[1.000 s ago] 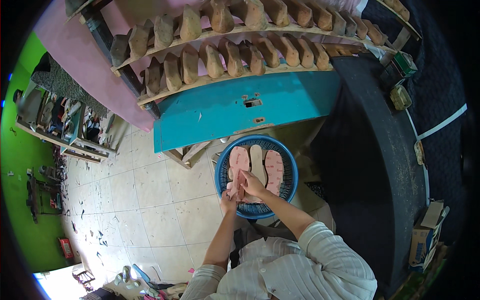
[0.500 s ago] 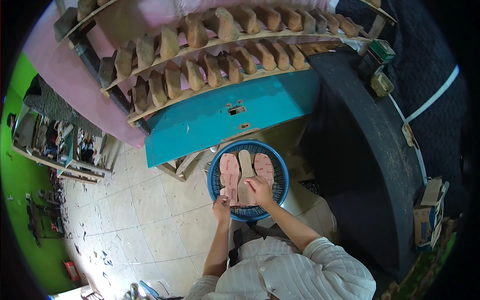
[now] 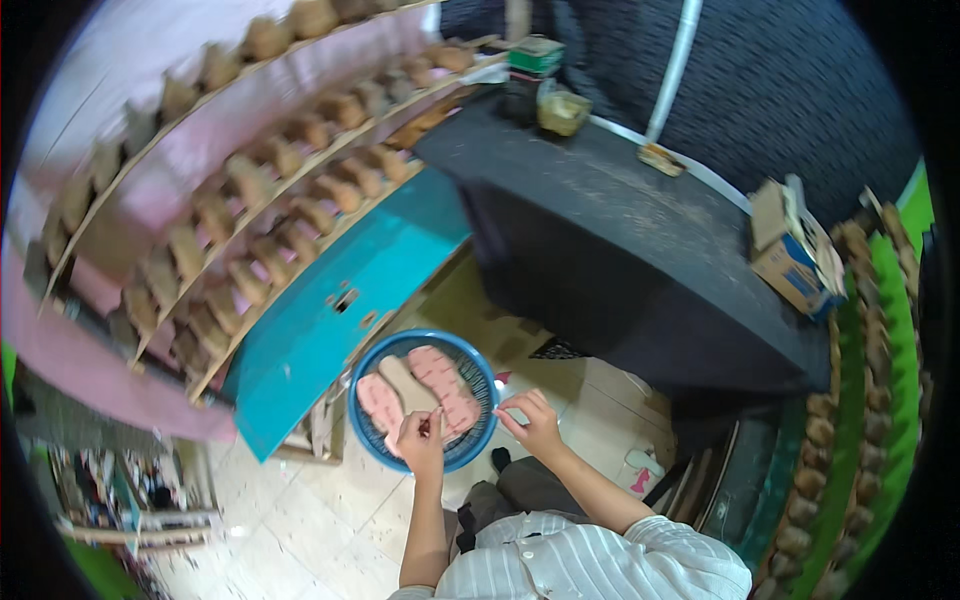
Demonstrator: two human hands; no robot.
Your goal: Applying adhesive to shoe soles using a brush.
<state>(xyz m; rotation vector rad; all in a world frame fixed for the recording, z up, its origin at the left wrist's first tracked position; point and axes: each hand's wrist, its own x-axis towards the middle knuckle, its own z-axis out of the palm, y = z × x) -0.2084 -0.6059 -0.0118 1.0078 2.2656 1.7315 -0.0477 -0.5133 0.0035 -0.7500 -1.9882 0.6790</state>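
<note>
A round blue plastic basket (image 3: 488,440) holds several shoe insoles: pink printed ones (image 3: 446,388) and a plain beige one (image 3: 405,383) between them. My left hand (image 3: 420,445) is over the basket's near rim, at the lower ends of the insoles, its fingers curled together; what they hold, if anything, is hidden. Just outside the basket's right rim, my right hand (image 3: 535,428) has thumb and forefinger pinched; anything between them is too small to name. A small pink and white scrap (image 3: 502,381) shows beyond those fingertips, and I cannot tell whether it is falling or lying.
Shelves of wooden shoe lasts (image 3: 245,180) rise at the left above a teal board (image 3: 330,290). A black-covered table (image 3: 610,190) stands at the right, bearing a cardboard box (image 3: 790,265). More lasts (image 3: 815,450) line the far right. Scraps lie on the tiled floor (image 3: 290,525).
My view has turned to the right. My right hand has left the insoles and moved out past the basket's right rim. My left hand stays by the near rim. The pink and white scrap has appeared.
</note>
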